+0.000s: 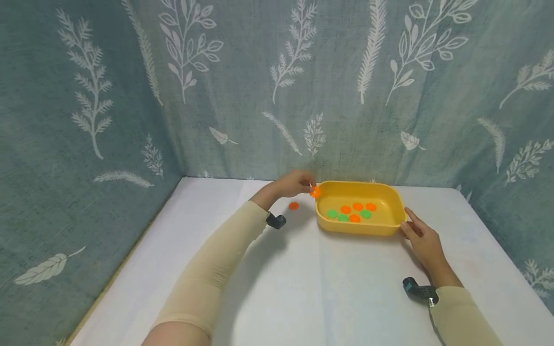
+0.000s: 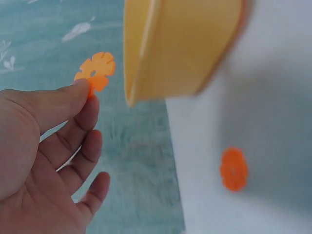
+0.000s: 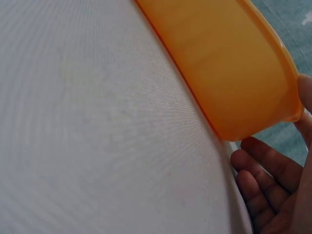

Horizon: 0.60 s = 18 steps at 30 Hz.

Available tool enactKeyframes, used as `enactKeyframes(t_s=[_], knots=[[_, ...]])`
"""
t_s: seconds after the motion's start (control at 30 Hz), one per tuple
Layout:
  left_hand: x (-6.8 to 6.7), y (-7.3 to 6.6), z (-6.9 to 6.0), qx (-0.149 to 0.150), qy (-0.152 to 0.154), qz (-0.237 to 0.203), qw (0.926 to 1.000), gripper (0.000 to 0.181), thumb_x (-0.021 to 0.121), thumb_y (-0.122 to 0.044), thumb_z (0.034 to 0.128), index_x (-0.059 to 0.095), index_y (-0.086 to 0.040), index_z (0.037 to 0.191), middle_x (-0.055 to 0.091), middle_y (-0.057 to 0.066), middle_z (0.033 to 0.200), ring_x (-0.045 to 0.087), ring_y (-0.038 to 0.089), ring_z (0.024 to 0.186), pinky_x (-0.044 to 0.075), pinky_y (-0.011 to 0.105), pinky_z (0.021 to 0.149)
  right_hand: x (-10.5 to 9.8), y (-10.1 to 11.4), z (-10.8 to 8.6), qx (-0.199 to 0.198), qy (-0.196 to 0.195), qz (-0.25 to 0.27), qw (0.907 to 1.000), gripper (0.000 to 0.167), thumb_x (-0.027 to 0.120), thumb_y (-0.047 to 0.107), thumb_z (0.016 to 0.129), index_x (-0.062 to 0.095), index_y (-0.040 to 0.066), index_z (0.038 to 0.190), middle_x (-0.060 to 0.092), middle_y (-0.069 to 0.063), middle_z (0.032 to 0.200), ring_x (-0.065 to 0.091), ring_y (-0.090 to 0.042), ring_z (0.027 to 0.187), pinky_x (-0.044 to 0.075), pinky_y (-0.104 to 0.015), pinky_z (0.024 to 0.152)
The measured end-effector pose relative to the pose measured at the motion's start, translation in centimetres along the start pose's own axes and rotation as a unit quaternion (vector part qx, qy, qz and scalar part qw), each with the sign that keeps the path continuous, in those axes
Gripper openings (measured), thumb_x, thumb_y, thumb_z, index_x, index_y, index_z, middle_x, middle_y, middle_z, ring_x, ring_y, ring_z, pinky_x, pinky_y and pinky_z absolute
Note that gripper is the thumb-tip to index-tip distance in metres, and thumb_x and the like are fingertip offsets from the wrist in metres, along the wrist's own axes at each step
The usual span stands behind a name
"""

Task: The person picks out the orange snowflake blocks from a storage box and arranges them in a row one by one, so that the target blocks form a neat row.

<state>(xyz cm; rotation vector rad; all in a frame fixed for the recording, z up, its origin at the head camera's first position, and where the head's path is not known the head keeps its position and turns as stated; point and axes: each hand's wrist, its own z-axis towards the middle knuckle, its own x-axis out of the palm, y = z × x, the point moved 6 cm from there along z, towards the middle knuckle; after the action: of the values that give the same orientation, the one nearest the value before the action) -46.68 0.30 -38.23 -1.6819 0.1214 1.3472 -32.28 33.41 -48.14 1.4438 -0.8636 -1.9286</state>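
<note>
One leaf-patterned cloth [image 1: 47, 192] rises at your far left and runs along behind the white table [image 1: 277, 307]. Your left arm, in a cream sleeve [image 1: 216, 269], reaches across with a black wrist device [image 1: 277, 221] on it. Right of that, a loose orange disc [image 1: 294, 205] with notched edges lies on the table. Beyond it, your left hand [image 1: 294, 184] pinches a second orange disc [image 1: 315, 192] between thumb and index finger, just beside the left end of the yellow tray [image 1: 359, 229]; the left wrist view shows a gap between disc and tray. Inside the tray lie three green discs [image 1: 332, 214] and at least four more orange discs [image 1: 357, 206]. At the tray's right end, your right hand [image 1: 426, 242] grips the rim, the lower fingers bent beneath.
</note>
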Motion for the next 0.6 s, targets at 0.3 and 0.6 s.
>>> enactKeyframes(t_s=[0.3, 0.6], knots=[[-0.5, 3.9, -2.5, -0.052, 0.000, -0.012, 0.9986, 0.013, 0.062, -0.007, 0.0945, 0.070, -0.006, 0.105, 0.067, 0.003, 0.097, 0.059, 0.019, 0.091, 0.049, 0.032, 0.080, 0.1, 0.0, -0.3, 0.003, -0.002, -0.003, 1.0000, 0.060, 0.042, 0.044, 0.103, 0.025, 0.020, 0.155, 0.058, -0.027, 0.125, 0.061, -0.044, 0.105, 0.040, -0.061, 0.094], [-0.5, 7.8, -4.9, -0.084, -0.014, 0.026, 0.9961, 0.017, 0.061, -0.005, 0.0938, 0.073, -0.007, 0.106, 0.069, 0.002, 0.102, 0.059, 0.017, 0.090, 0.047, 0.032, 0.080, 0.1, 0.4, -0.2, 0.000, -0.002, -0.007, 1.0000, 0.060, 0.042, 0.044, 0.103, 0.025, 0.020, 0.155, 0.058, -0.028, 0.123, 0.061, -0.044, 0.105, 0.039, -0.062, 0.093]])
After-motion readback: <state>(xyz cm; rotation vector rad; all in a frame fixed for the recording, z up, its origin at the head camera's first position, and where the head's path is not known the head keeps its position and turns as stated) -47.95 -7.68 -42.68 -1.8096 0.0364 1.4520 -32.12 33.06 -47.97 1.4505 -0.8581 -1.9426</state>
